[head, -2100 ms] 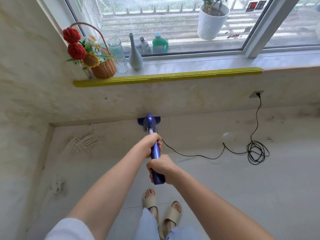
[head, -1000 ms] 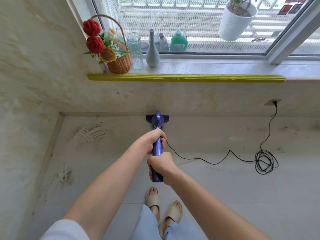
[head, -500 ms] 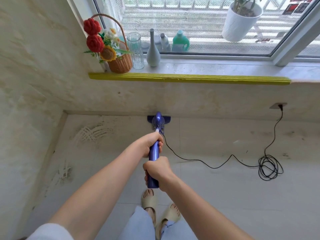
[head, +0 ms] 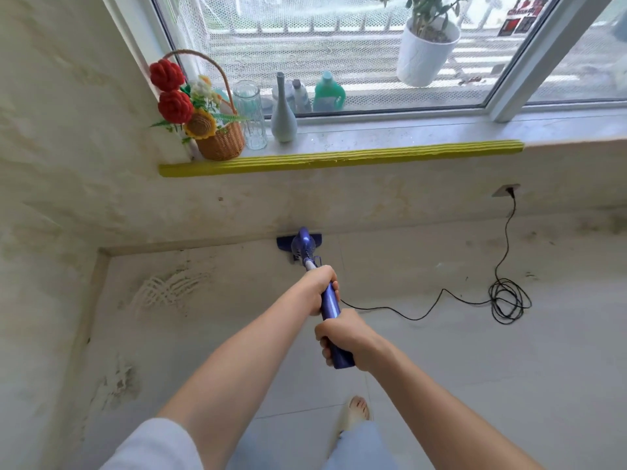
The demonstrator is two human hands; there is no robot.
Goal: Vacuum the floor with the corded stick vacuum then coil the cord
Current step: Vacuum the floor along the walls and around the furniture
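We grip the stick vacuum (head: 330, 305) with both hands, left hand (head: 320, 286) ahead of right hand (head: 342, 337); we should sweep slowly, keeping the cord (head: 417, 317) right of our grip.

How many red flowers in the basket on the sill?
2: one red flower up by the basket handle, the other right below it. More may hide behind.

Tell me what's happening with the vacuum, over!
Left hand and right hand grip vacuum. Head at wall base. Cord loose on floor, right side.
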